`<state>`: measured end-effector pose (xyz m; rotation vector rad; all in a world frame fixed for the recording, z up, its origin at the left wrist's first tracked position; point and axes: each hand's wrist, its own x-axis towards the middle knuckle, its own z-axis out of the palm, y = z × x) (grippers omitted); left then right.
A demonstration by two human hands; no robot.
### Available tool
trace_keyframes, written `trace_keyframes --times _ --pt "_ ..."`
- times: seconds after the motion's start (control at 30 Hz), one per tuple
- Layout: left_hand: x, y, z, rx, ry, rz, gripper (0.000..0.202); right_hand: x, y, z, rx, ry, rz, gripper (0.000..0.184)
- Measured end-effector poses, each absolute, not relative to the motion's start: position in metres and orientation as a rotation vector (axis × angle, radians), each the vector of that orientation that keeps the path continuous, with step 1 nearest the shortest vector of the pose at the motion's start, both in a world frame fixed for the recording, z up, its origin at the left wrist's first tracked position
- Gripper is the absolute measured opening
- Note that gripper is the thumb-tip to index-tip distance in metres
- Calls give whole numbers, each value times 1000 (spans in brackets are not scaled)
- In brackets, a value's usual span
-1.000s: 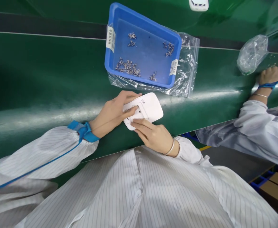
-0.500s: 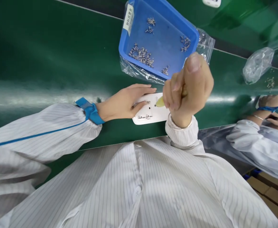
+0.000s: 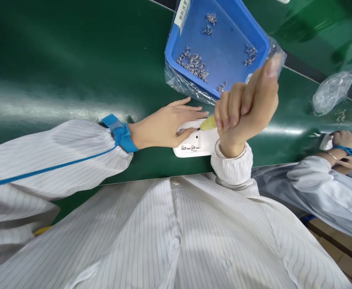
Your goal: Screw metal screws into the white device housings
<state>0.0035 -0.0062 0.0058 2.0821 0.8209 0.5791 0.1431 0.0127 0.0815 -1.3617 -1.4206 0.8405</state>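
Observation:
A white plastic casing [image 3: 206,149] with a battery compartment lies flat on the green table in front of me. My left hand [image 3: 166,125] is open across its left end, with the fingers stretched out and the thumb on the compartment's upper edge. My right hand [image 3: 244,109] is closed in a fist, thumb uppermost, around a yellow screwdriver-like tool [image 3: 208,123]. The tool's narrow dark tip points at the casing right beside my left thumb; whether it touches I cannot tell. The fist hides the tool's upper part, and the right forearm covers the casing's right end.
Beyond my hands stands a blue tray [image 3: 221,52] on clear plastic, with small metal parts [image 3: 194,64] in several clusters. A clear plastic bag [image 3: 332,92] lies to the right. There a co-worker's hands [image 3: 344,146] hold another white casing. A blue wrist strap [image 3: 120,133] trails its cord along my left sleeve.
The tool's tip has shifted from the casing's middle, near the small holes, left to the compartment edge by my left thumb. My left fingers have spread, and the whole view has shifted slightly.

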Motion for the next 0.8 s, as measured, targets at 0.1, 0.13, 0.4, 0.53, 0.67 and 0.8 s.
trace_keyframes --times 0.1,0.13,0.4,0.53,0.67,0.8 --pt "4 -6 7 2099 815 579 44 140 12 76 -1498 -1447 714 45" --pt "4 -6 7 2102 815 580 44 139 12 75 -1513 -1452 685 45" --pt "3 -6 3 2120 827 594 42 142 15 72 -1408 -1473 634 45" --pt "4 -6 0 2085 824 638 42 147 18 64 -1388 -1526 767 55" --pt "5 -5 1 2063 815 612 42 142 14 58 -1304 -1524 823 58" --pt "4 -4 1 2050 813 593 40 127 7 60 -1229 -1424 630 37"
